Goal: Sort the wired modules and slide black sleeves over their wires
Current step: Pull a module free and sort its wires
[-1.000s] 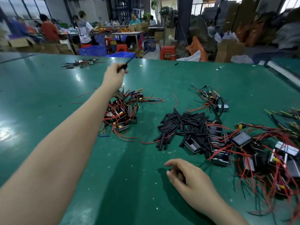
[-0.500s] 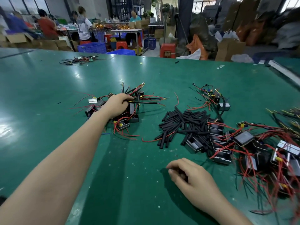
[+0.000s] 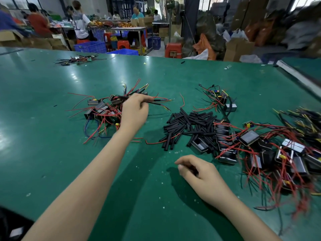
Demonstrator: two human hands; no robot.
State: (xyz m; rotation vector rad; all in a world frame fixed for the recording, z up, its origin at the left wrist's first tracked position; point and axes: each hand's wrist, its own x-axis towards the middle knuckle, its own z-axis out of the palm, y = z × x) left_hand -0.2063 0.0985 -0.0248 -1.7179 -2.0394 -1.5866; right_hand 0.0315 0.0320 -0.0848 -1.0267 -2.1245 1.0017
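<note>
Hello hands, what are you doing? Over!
Left hand pinching sleeved wires over left module pile. Right hand curled, idle. Black sleeves between.

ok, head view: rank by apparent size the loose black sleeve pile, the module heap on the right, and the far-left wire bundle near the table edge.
1. Module heap on the right, largest.
2. Black sleeve pile, middle.
3. Far wire bundle, smallest, but it lies furthest from the camera, so its true size is unsure.
</note>
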